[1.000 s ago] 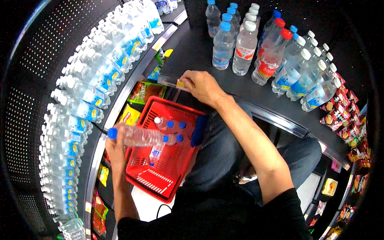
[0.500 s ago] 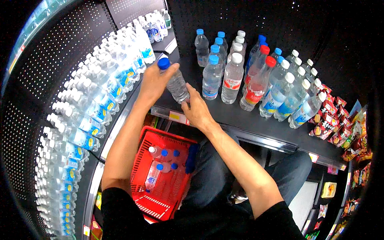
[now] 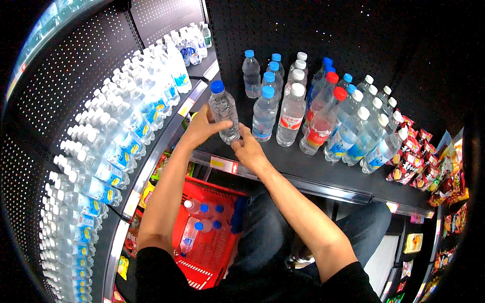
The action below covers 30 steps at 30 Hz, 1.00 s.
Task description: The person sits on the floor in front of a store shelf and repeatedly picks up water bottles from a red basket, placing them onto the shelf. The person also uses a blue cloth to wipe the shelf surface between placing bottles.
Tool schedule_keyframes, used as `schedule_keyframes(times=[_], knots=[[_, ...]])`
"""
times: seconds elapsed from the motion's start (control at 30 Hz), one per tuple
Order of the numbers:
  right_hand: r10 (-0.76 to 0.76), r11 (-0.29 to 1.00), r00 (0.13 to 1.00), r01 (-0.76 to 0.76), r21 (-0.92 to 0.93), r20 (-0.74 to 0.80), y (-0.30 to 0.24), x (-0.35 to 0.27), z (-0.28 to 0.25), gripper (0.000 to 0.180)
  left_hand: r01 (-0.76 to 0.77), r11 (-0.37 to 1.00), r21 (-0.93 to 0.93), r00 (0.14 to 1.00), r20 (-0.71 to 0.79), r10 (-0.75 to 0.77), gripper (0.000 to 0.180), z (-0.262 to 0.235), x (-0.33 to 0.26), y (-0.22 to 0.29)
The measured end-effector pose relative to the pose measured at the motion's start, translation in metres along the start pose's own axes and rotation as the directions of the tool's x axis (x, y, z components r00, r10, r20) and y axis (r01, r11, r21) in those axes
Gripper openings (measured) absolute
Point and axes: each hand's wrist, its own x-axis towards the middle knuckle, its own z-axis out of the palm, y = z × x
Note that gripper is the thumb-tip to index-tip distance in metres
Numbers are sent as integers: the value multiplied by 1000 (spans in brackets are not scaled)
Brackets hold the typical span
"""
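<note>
Black shelf (image 3: 308, 166) bears upright clear blue-capped bottle (image 3: 224, 111), both hands touching.

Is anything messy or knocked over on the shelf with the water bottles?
Nothing is spilled or knocked over. The bottles on the black shelf stand upright in rows. The left hand holds one blue-capped bottle upright, and the right hand touches its base. More bottles lie loose on their sides in the red basket below.

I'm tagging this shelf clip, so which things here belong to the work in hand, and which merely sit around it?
In hand:
- blue-capped water bottle, upright on the black shelf
- left hand gripping it
- right hand at its base
- red basket with more bottles

Merely around:
- red-capped bottles
- white-capped bottles
- snack packets
</note>
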Motion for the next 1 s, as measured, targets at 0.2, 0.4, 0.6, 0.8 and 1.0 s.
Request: schedule_keyframes(times=[0.2, 0.4, 0.6, 0.8, 1.0], knots=[[57, 998, 998, -57, 40, -1, -15, 0, 0, 70, 4, 997, 72, 1000, -29, -2, 73, 18, -13, -40], [-46, 994, 997, 40, -106, -60, -3, 14, 7, 72, -128, 985, 118, 961, -232, 152, 61, 46, 7, -68], [-49, 991, 993, 36, -126, -103, -10, 13, 1, 73, 47, 979, 201, 940, -341, 25, 61, 72, 35, -53], [-330, 893, 944, 306, -330, -17, -47, -34, -4, 66, 85, 962, 258, 960, -279, -10, 61, 73, 65, -43], [-381, 859, 923, 373, -351, 50, -62, -41, -5, 59, 94, 958, 270, 956, -294, -11, 60, 83, 97, -40]])
